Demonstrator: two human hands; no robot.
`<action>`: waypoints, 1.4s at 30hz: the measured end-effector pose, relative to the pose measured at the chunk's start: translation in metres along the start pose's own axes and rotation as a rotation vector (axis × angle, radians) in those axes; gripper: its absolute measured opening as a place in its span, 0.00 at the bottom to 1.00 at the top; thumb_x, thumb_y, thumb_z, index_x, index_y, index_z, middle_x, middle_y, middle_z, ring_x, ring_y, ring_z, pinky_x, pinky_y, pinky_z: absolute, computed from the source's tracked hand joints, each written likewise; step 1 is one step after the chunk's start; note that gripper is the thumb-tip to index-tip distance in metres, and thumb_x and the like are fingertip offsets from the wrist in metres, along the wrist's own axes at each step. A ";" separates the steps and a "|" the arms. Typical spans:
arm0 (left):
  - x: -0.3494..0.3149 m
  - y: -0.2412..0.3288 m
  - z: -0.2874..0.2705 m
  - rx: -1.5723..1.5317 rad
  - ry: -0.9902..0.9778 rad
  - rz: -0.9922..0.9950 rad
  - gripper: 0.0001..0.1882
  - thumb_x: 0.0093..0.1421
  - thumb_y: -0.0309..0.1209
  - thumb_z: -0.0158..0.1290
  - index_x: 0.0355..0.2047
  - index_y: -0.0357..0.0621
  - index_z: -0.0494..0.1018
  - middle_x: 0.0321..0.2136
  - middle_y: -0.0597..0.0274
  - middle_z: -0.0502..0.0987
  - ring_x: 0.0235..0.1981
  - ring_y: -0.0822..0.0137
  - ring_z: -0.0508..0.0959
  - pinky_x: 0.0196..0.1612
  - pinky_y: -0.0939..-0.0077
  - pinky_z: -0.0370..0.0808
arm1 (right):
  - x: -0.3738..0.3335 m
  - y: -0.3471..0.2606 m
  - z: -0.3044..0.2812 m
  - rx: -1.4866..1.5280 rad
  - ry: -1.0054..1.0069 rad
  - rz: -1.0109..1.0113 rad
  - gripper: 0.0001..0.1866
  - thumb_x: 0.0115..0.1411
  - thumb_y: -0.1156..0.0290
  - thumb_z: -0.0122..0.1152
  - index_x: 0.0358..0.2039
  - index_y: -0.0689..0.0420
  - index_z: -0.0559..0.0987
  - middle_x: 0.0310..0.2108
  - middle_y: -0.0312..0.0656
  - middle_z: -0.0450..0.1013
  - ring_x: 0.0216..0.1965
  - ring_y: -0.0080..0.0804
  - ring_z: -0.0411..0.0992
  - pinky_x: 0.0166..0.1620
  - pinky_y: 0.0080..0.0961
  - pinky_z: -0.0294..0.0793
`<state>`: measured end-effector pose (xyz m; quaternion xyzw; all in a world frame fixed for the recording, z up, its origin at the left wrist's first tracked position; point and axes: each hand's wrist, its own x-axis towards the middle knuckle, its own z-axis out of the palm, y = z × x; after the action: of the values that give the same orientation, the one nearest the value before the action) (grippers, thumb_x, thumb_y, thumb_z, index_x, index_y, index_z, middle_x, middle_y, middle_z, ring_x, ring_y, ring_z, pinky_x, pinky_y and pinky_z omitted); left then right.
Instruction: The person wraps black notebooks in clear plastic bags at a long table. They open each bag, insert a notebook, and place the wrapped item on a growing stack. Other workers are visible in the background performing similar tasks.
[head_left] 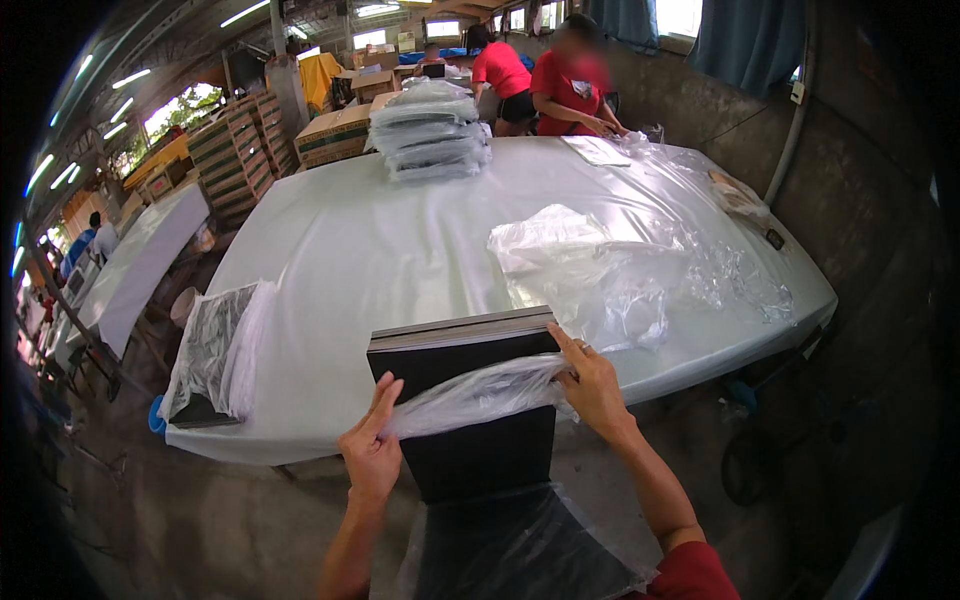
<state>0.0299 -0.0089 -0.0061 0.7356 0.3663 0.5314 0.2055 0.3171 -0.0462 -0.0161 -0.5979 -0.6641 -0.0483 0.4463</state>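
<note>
A thick black book-like block (440,365) with pale layered edges at its top leans at the table's front edge, close in front of me. Clear plastic wrap (480,398) is bunched in a band across its black face. At the band's left end, my left hand (372,448) pinches the plastic with fingers closed. My right hand (597,392) grips the right end of the plastic, its fingers against the block's upper right edge. Lower down, more clear plastic (510,545) covers a black surface near my body.
Loose clear plastic bags (600,280) lie right of centre on the white-covered table (340,250). A plastic-wrapped black block (215,350) rests at left. Wrapped bundles (428,130) are stacked at the far side. A person in red (570,85) works at the far right edge.
</note>
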 end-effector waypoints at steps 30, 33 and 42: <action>0.014 0.001 -0.013 0.119 0.109 0.025 0.34 0.40 0.06 0.39 0.48 0.42 0.73 0.49 0.53 0.72 0.51 0.62 0.72 0.39 0.87 0.68 | 0.000 -0.016 -0.007 -0.273 -0.165 0.124 0.41 0.42 0.86 0.53 0.60 0.54 0.58 0.36 0.54 0.71 0.33 0.53 0.70 0.37 0.40 0.69; 0.012 0.001 -0.012 0.132 0.114 0.029 0.34 0.39 0.06 0.39 0.47 0.41 0.72 0.49 0.53 0.72 0.51 0.62 0.73 0.39 0.87 0.68 | -0.006 -0.010 0.000 -0.291 -0.098 0.026 0.40 0.42 0.87 0.53 0.60 0.58 0.57 0.33 0.54 0.71 0.32 0.51 0.71 0.34 0.40 0.70; 0.005 -0.003 -0.018 0.084 0.155 0.040 0.32 0.42 0.05 0.39 0.48 0.39 0.72 0.48 0.51 0.73 0.50 0.63 0.73 0.46 0.82 0.69 | -0.042 -0.027 -0.013 -0.179 0.149 -0.079 0.18 0.47 0.83 0.57 0.42 0.65 0.73 0.22 0.45 0.67 0.22 0.40 0.67 0.24 0.32 0.65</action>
<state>0.0133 -0.0046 0.0009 0.7074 0.3885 0.5748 0.1350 0.2969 -0.0931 -0.0232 -0.6034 -0.6452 -0.1695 0.4370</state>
